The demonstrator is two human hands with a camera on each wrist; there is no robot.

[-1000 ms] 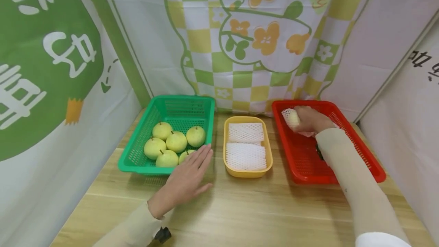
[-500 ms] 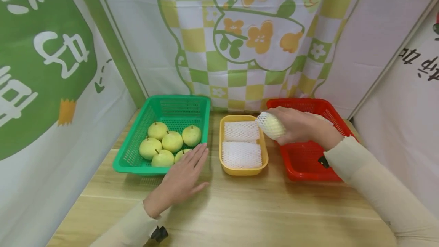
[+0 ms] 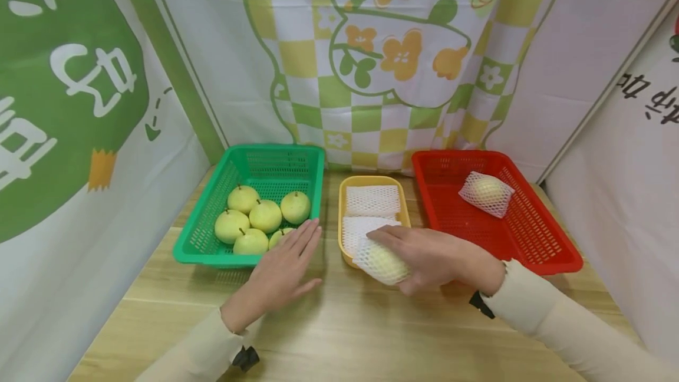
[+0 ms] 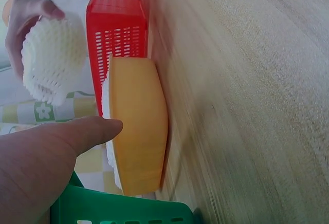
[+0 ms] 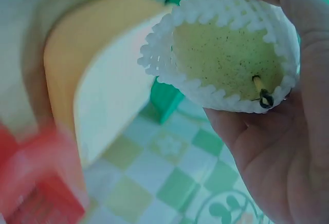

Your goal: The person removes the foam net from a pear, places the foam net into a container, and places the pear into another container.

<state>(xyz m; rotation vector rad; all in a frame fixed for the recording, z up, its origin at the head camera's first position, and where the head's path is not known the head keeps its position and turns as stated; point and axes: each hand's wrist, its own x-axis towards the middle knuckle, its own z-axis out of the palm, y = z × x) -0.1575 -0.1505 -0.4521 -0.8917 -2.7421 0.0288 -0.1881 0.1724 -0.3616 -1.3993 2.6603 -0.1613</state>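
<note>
My right hand (image 3: pixel 437 258) grips a pear (image 3: pixel 386 264) wrapped in a white foam net, above the front of the yellow tub (image 3: pixel 405 208). In the right wrist view, the speckled skin and stem of this pear (image 5: pixel 226 54) show through the net's open end. My left hand (image 3: pixel 281 273) has straight fingers lying at the front right corner of the green basket (image 3: pixel 212 261), and holds nothing. Several bare pears (image 3: pixel 265 216) sit in that basket, one partly hidden behind the left fingers. White foam nets (image 3: pixel 372 200) lie flat in two stacks inside the tub.
A red basket (image 3: pixel 432 193) stands to the right, with another netted pear (image 3: pixel 487 191) at its back. Behind the containers hangs a checkered curtain (image 3: pixel 361 117). The wooden table (image 3: pixel 361 335) extends in front of them.
My right hand has lifted a netted pear out of the red basket and carried it left and toward me, over the tub. The left hand has stayed by the green basket.
</note>
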